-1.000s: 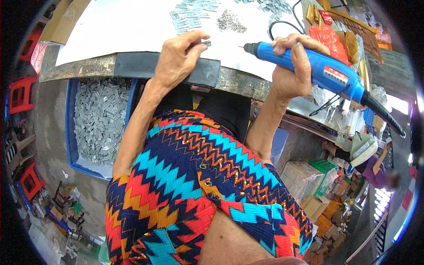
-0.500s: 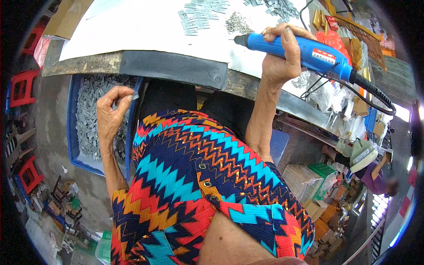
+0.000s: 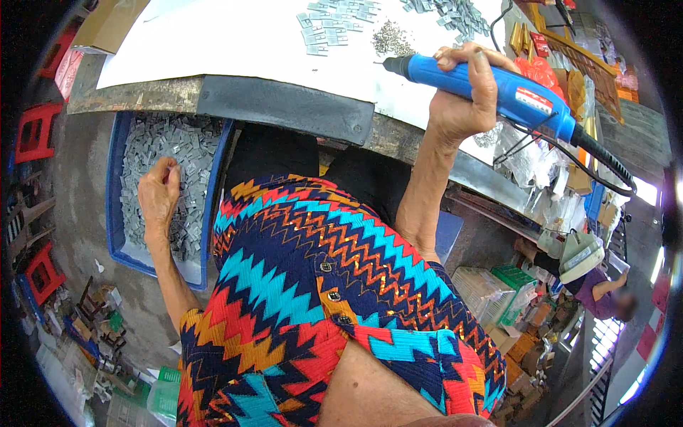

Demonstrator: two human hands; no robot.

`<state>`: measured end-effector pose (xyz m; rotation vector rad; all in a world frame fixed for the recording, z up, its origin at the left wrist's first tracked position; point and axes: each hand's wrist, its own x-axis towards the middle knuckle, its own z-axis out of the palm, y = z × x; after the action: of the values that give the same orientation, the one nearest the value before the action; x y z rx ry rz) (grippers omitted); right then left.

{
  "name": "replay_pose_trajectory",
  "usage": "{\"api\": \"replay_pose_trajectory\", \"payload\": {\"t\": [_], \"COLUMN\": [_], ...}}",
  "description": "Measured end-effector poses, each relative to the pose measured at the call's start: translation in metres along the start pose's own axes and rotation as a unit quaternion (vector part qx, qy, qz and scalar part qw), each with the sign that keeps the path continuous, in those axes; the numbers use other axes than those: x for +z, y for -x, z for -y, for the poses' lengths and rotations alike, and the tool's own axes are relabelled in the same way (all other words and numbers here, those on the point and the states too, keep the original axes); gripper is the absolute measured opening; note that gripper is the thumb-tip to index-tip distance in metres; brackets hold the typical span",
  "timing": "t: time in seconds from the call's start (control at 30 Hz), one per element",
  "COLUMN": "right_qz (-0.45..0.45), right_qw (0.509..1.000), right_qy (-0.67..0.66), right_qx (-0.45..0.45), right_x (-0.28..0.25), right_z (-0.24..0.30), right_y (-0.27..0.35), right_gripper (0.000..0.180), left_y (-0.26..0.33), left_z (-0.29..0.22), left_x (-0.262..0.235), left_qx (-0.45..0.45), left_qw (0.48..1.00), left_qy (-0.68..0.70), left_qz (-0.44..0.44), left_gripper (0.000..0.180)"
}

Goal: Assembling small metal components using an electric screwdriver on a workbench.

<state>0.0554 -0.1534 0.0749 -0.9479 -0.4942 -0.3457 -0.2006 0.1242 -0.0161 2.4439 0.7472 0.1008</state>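
Note:
My right hand (image 3: pixel 466 99) is wrapped round a blue electric screwdriver (image 3: pixel 512 91), held level above the table. Its black nose and thin bit point left, and a black cable leaves its back end. Low over a blue bin (image 3: pixel 112 206), my left hand (image 3: pixel 159 191) has its fingers curled in; whether anything is between them is hidden. Small grey parts (image 3: pixel 193 192) fill the bin in a loose heap. On the white-covered table (image 3: pixel 213 43) lie flat grey pieces (image 3: pixel 324 32) in rows, a pile of tiny screws (image 3: pixel 391 38) and a heap of grey parts (image 3: pixel 459 18).
The table's worn front edge (image 3: pixel 284 107) runs between my body and the white sheet. A cardboard box (image 3: pixel 110 25) stands at the far left corner. Red stools (image 3: pixel 44 274) are on the left. Plastic bags (image 3: pixel 526 153) lie at the right, where another person (image 3: pixel 605 295) is farther off.
My left hand has moved left and slightly down, from the bin's right edge to over its middle. The small grey piece at its fingertips no longer shows. The screwdriver has shifted slightly right in view.

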Motion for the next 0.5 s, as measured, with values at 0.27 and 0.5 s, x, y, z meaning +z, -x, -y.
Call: {"api": "replay_pose_trajectory", "payload": {"t": [0.27,0.5], "right_qz": [0.006,0.032], "right_qw": [0.998,0.992], "right_qy": [-0.061,-0.108], "right_qx": [0.015,0.049], "right_x": [0.001,0.008], "right_z": [0.019,0.039], "right_y": [0.005,0.012], "right_gripper": [0.020,0.020], "left_y": [-0.031,-0.061], "left_z": [-0.155,-0.206], "left_x": [0.022,0.076], "left_qx": [0.166,0.208], "left_qw": [0.950,0.888], "left_qy": [0.264,0.406], "left_qz": [0.005,0.065], "left_gripper": [0.019,0.026]}}
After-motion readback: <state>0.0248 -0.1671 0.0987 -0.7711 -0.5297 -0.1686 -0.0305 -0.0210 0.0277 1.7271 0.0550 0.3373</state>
